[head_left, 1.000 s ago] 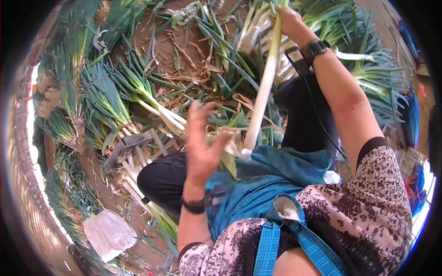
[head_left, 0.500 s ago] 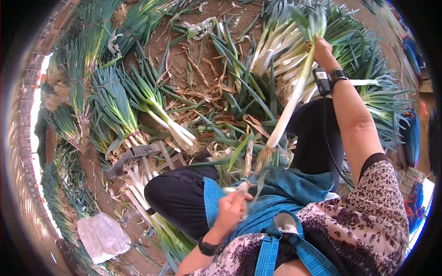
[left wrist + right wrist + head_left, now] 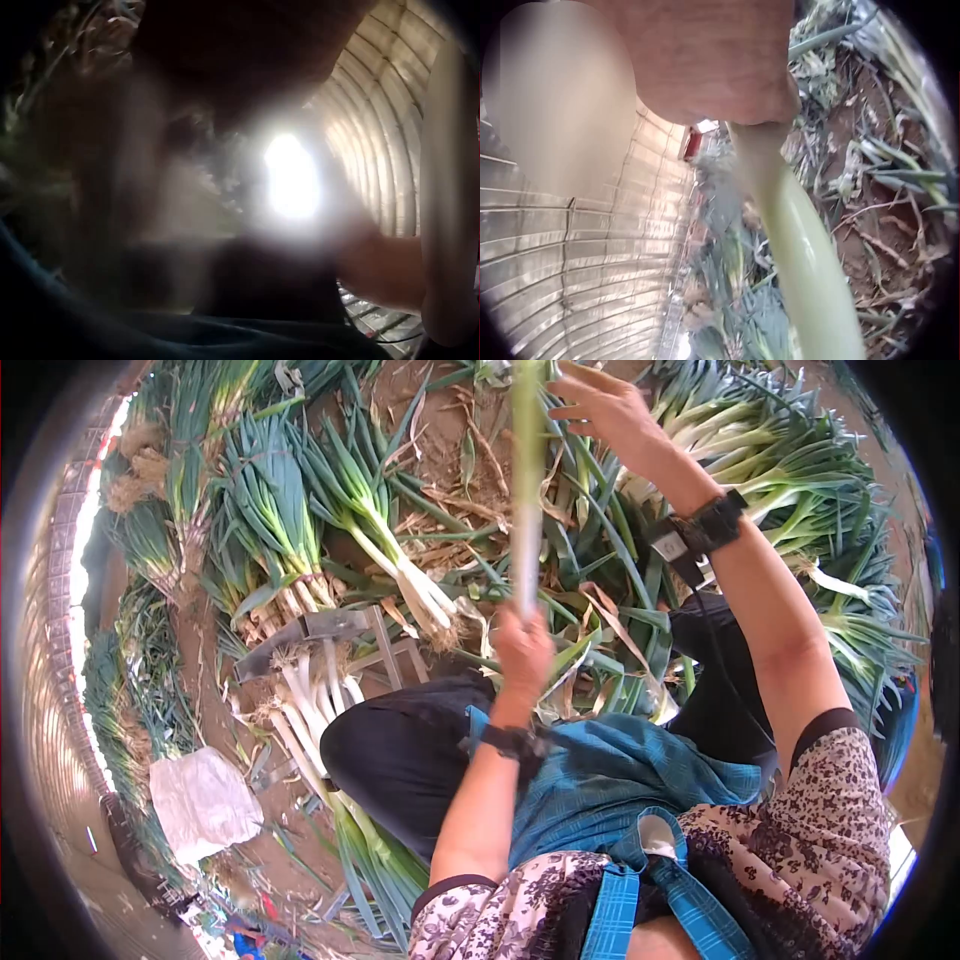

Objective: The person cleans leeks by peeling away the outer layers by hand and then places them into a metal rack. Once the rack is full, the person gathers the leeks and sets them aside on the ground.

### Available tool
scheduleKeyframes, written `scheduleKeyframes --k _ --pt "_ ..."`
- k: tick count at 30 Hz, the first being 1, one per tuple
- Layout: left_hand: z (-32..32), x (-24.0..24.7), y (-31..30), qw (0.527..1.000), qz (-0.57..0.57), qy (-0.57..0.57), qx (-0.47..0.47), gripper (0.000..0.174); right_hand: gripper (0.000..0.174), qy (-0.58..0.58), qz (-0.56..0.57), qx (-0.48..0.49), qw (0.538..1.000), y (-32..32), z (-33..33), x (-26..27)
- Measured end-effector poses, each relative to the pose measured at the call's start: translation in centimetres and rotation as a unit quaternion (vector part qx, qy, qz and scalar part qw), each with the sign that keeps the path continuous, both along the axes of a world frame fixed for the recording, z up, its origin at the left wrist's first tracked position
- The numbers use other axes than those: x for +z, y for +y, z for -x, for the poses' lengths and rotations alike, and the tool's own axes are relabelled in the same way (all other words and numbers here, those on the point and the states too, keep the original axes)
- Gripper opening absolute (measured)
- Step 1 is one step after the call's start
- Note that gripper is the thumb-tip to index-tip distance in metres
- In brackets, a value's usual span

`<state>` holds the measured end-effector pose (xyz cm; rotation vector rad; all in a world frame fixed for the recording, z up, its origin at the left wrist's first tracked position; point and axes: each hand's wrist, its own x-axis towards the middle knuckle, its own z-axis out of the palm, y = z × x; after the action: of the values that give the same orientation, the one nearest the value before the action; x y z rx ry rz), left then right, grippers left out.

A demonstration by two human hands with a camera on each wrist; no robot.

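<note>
The left hand (image 3: 525,650) is curled round the white lower end of a leek (image 3: 527,530), which stands nearly upright in the head view, blurred. Beside its green upper part is the right hand (image 3: 620,425), fingers extended and spread; whether they touch the stalk is unclear. The right wrist view shows the right hand (image 3: 712,64) with the pale leek stalk (image 3: 810,277) running down from beneath it. Blur and glare in the left wrist view hide the left hand's fingers.
Leeks (image 3: 770,470) are heaped at the upper right; tied bunches (image 3: 270,500) lie at the left. A loose bunch (image 3: 410,580) rests near a metal stand (image 3: 385,650) holding more leeks. A white plastic sheet (image 3: 205,805) lies lower left.
The left hand rose from the lap and took hold of the leek's white end. The leek swung left and upright. The right hand moved left, its fingers uncurling from the leek.
</note>
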<state>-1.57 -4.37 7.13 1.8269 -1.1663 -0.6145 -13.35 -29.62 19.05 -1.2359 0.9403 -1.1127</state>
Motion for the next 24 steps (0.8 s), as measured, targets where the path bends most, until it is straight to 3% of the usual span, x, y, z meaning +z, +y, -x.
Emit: scheduleKeyframes --k 1,3,4,6,8,9,10,12,13,14,15,16,17,18,20,22,23,24 --pt "-2.7 0.2 -1.3 0.997 -0.061 -0.030 0.045 0.025 0.044 0.007 -0.009 0.003 1.000 -1.1 -0.2 -1.9" --pt "-8.7 -1.6 -2.6 0.987 0.004 -0.110 0.115 0.021 0.068 0.283 0.035 -0.027 0.958 -4.1 -0.2 -9.1" --pt "-10.9 -1.6 -3.5 0.972 -0.038 -0.132 0.193 0.019 0.080 0.316 -0.009 -0.051 0.947 -3.6 0.1 -11.4" --pt "-15.9 -4.5 -3.3 0.958 -0.113 -0.139 0.222 0.027 0.082 0.450 -0.099 0.008 0.888 -3.4 2.1 -14.4" --pt "-17.8 -8.6 -1.9 0.921 -0.137 -0.253 0.262 0.040 0.086 0.532 -0.081 -0.020 0.843 -3.9 3.5 -19.7" --pt "-16.9 -10.4 -0.8 0.897 -0.118 -0.303 0.300 0.046 0.099 0.546 -0.084 -0.023 0.834 -4.6 4.4 -23.0" --pt "-15.6 -11.5 0.7 0.865 -0.100 -0.357 0.338 0.051 0.099 0.547 -0.092 -0.014 0.832 -5.0 4.8 -23.9" --pt "-10.4 -10.6 4.8 0.928 -0.069 -0.165 0.326 0.055 0.110 0.619 -0.136 -0.024 0.773 -4.6 4.7 -22.7" --pt "-7.4 -10.2 5.4 0.953 -0.102 -0.119 0.261 0.053 0.116 0.622 -0.123 -0.009 0.773 -5.5 4.6 -24.3" --pt "-4.8 -11.1 6.2 0.960 -0.102 -0.190 0.176 0.055 0.119 0.634 -0.149 0.012 0.759 -6.3 4.0 -24.3" --pt "-2.9 -11.9 6.0 0.969 -0.097 -0.172 0.149 0.058 0.121 0.656 -0.134 0.024 0.742 -6.9 3.3 -25.1" --pt "-1.8 -13.7 5.6 0.969 -0.117 -0.136 0.171 0.062 0.123 0.678 -0.117 0.036 0.725 -7.2 2.6 -26.1" --pt "-1.5 -14.1 4.5 0.957 -0.188 -0.073 0.207 0.061 0.123 0.667 -0.111 0.058 0.734 -7.6 2.6 -27.9" --pt "-2.0 -14.4 3.2 0.954 -0.237 -0.020 0.183 0.057 0.123 0.656 -0.104 0.079 0.743 -8.2 2.5 -29.5" --pt "-3.6 -12.0 1.0 0.973 -0.136 -0.159 0.102 0.052 0.118 0.650 -0.094 0.068 0.751 -7.0 1.2 -30.0" --pt "-6.5 -10.8 -2.6 0.964 -0.120 -0.224 0.074 0.048 0.113 0.548 -0.063 0.166 0.817 -4.6 -1.2 -30.1" --pt "-8.1 -10.2 -3.8 0.955 -0.200 -0.214 0.044 0.050 0.104 0.607 -0.020 0.194 0.770 -2.4 -3.7 -28.3" --pt "-9.4 -11.0 -4.2 0.926 -0.257 -0.275 0.007 0.052 0.094 0.625 0.068 0.208 0.749 -0.6 -5.2 -28.7"
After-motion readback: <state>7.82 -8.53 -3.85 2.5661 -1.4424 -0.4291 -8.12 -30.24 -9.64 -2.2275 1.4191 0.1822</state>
